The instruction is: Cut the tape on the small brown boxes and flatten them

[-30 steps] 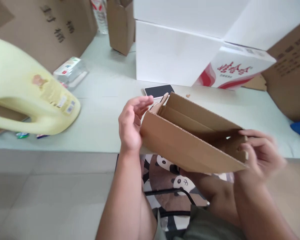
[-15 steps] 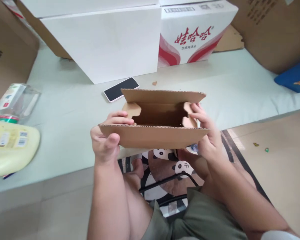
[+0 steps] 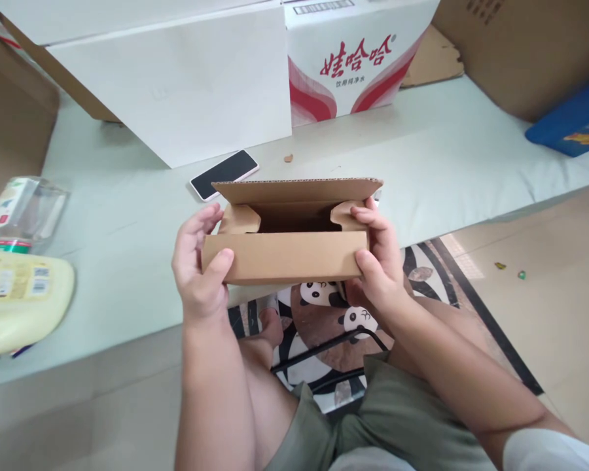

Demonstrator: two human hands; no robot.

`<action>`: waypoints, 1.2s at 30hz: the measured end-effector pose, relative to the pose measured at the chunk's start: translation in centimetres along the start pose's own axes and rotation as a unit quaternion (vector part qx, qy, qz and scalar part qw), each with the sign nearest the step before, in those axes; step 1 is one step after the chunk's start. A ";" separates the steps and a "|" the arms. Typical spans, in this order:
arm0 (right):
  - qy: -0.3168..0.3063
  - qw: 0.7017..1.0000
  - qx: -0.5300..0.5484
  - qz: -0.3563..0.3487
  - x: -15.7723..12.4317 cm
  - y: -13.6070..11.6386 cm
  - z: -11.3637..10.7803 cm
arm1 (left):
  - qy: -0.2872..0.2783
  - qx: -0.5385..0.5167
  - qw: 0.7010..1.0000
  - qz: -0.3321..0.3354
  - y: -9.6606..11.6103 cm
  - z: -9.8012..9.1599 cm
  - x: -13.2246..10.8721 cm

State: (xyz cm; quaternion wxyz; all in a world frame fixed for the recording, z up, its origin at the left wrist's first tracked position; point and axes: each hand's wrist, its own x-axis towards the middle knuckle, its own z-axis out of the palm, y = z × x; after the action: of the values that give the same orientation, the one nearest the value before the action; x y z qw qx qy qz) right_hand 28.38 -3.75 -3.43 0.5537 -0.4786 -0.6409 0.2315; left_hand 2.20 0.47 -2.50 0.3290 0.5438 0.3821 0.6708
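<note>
A small brown cardboard box (image 3: 289, 258) is held up in front of me over the edge of the pale covered surface. Its far flap stands raised and tilted back, the side flaps are folded partly inward, and the inside looks dark. My left hand (image 3: 201, 261) grips the left end, thumb on the near face and fingers behind. At the right end, my right hand (image 3: 380, 255) holds the box with its thumb on the near face and fingers by the side flap. Just beyond the box lies a phone (image 3: 224, 174) with a dark screen.
White cartons stand at the back, one with red lettering (image 3: 356, 59). On the left are a pale yellow jug (image 3: 24, 307) and a clear plastic bottle (image 3: 27, 209) lying down. A blue container (image 3: 572, 121) sits at the right. Below is a panda-patterned mat (image 3: 319, 333).
The near flap, which stuck out toward me, has folded down over the near side of the opening. My right hand has moved left and its thumb now presses on the near face.
</note>
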 end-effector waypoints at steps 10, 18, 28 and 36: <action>-0.031 0.999 -0.009 -0.020 1.5 1.8 -1.3 | -0.091 -0.007 0.996 -0.014 0.3 -0.3 -0.1; -0.027 0.998 -0.028 -0.058 1.0 1.7 -2.0 | -0.082 0.097 0.992 0.003 0.1 -0.5 0.1; -0.068 0.995 -0.060 -0.032 1.6 0.9 -2.6 | -0.059 0.061 0.996 0.022 0.4 0.7 0.1; -0.092 0.994 -0.056 -0.036 1.9 1.2 -3.1 | -0.039 0.090 0.995 0.022 0.2 0.4 0.0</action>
State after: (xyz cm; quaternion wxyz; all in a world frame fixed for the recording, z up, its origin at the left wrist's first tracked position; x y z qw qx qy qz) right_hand 31.79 -2.31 -2.62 0.4730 -0.4618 -0.7179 0.2183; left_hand 2.54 0.42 -2.25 0.2785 0.6049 0.4162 0.6192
